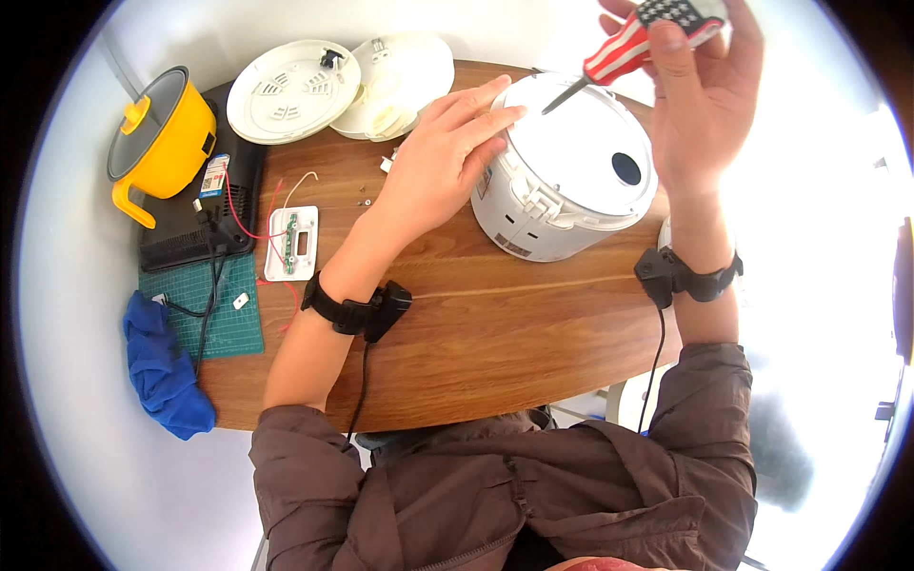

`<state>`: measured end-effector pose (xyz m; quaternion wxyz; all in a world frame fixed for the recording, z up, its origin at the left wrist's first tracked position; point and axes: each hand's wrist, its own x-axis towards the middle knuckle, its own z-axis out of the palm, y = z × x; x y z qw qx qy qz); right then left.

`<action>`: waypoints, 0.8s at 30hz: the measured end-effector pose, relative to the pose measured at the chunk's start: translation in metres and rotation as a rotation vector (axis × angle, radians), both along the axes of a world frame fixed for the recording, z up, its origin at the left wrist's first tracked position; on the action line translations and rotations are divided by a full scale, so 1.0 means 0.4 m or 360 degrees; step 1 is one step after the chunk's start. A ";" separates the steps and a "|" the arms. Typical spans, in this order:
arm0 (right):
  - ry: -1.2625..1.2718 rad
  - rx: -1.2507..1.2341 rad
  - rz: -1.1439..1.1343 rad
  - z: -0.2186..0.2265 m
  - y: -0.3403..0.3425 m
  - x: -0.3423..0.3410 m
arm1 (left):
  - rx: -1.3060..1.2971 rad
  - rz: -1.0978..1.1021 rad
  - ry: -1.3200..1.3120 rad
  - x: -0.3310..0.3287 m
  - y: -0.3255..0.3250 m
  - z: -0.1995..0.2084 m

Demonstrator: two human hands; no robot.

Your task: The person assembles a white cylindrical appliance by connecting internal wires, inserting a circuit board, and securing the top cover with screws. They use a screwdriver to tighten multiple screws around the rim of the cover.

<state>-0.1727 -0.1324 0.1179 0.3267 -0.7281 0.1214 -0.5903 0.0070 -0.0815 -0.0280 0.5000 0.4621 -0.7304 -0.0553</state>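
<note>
A white rice cooker (571, 214) stands on the table, with a black round spot on its pale top and a latch on its front side. My left hand (443, 152) rests against the cooker's left rim, fingers stretched out and apart, the index fingertip on the top's edge. Above the cooker, my right hand (709, 124) is closed around a screwdriver (619, 54) with a red, white and black patterned handle. Its metal shaft slants down to the left, and the tip is at the far left part of the top. I cannot tell whether the tip touches.
Two white round covers (271, 119) lie at the far left. A yellow pot (167, 133) sits on a black appliance (238, 181). Nearer are a small circuit board in a white housing (303, 238), a green cutting mat (243, 333) and a blue cloth (162, 371). Cables hang from both wrist straps.
</note>
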 end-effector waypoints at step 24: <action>0.0276 -0.0218 0.0030 -0.035 0.075 0.011 | 0.0208 -0.0534 0.0231 0.053 0.030 0.051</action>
